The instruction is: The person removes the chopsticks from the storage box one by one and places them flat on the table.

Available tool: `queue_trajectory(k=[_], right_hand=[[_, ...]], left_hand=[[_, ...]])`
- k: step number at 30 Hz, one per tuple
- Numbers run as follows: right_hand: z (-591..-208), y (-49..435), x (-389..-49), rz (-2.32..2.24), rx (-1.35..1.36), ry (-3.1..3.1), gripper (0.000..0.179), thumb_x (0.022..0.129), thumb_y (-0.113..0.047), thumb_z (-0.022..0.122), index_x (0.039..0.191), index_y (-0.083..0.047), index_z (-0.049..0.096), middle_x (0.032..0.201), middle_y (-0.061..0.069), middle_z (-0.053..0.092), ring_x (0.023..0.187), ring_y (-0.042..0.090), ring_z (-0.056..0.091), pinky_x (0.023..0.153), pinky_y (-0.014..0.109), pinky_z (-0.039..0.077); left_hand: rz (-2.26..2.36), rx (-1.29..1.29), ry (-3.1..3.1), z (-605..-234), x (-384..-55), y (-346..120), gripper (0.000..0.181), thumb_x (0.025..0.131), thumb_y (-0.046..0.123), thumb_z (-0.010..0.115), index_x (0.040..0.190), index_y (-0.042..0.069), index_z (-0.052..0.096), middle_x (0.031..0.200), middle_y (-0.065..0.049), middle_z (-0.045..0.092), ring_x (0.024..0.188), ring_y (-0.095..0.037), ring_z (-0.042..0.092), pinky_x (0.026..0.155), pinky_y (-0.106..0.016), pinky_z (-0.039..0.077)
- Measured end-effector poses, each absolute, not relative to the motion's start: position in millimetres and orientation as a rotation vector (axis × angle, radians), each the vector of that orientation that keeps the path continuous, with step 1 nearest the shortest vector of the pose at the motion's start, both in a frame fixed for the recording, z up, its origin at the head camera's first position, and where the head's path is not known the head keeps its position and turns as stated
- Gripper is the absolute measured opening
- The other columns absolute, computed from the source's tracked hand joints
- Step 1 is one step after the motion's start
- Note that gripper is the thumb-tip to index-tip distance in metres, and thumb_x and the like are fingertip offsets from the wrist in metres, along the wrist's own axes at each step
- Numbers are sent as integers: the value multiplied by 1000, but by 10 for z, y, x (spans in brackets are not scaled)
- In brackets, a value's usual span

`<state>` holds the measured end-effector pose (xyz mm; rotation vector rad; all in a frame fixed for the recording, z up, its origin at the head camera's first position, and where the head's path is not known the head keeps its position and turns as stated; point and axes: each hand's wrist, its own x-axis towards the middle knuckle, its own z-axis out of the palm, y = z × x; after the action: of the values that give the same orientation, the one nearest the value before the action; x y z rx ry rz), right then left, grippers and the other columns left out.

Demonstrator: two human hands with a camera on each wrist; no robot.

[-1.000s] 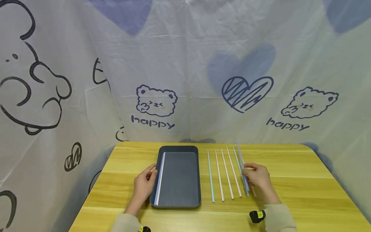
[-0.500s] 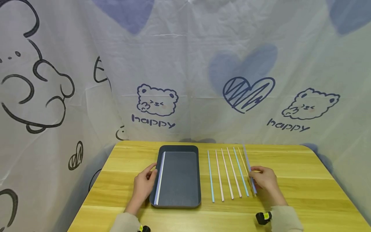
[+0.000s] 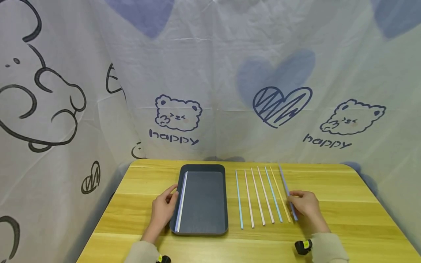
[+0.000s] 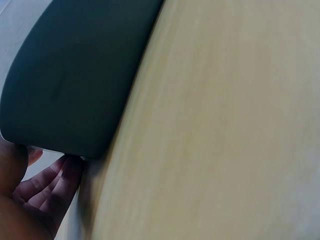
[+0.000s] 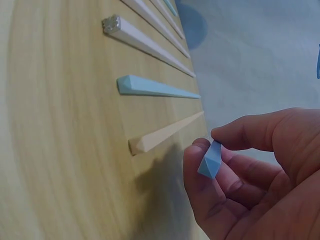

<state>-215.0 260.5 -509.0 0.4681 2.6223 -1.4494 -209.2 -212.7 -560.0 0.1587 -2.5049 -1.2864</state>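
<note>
Being pinched by the right hand (image 3: pixel 304 204), over at the right of the row, is a violet stick (image 3: pixel 284 180)! The faceted near end is caught between thumb and bent fingers, with hardly any gap left, as is seen up close from the right wrist. The hand is held just over the tabletop (image 3: pixel 345 204), and a dark shadow is cast below it; whether the stick's far end is set down cannot be told.

Just left of it, untouched, a yellow stick (image 3: pixel 280 194) is laid out, then a blue stick (image 3: pixel 273 194), three pale pink sticks (image 3: pixel 258 196) and, at the row's left end, a light blue stick (image 3: pixel 239 199). All are pointed far to near, narrow ends away, and spaced well enough to be counted.

Across to the left, the side of a dark grey tray (image 3: pixel 204 204) is being touched by the left hand (image 3: pixel 163 208)! Thumb and fingers are loosely bent and spread a little apart, with the fingertips rested against the left wall; nothing is seen wrapped in the palm. Inside, along that same left wall, a purple stick (image 3: pixel 178 221) and a white stick (image 3: pixel 180 219) are lined up side by side.
</note>
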Motion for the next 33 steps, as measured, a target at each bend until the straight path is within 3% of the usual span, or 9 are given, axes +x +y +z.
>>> queue_trajectory(k=[20,29,33], right_hand=[[-5170,2643,-2150,-1530,500,2563,48,91,-9,65,133,15,62,67,9,70,55,20,66,53,35,56],[-5180,2683,-2129,-1358,482,2716,37,88,-15,67,112,13,72,69,8,73,55,18,66,53,34,55],[-5190,2697,-2130,-1235,459,2822,32,87,-20,69,101,8,77,79,12,76,62,19,65,57,32,53]], left_hand=[[-1245,131,-2472,-5591,-2082,-2122,31,101,16,72,132,12,75,84,-8,77,70,-8,60,64,-23,49],[-1257,138,-2493,-5588,-2091,-2139,32,101,17,72,133,14,74,85,-7,77,70,-8,60,66,-23,50],[-1260,150,-2498,-5577,-2093,-2143,33,101,17,72,134,15,74,85,-7,77,71,-8,61,66,-23,50]])
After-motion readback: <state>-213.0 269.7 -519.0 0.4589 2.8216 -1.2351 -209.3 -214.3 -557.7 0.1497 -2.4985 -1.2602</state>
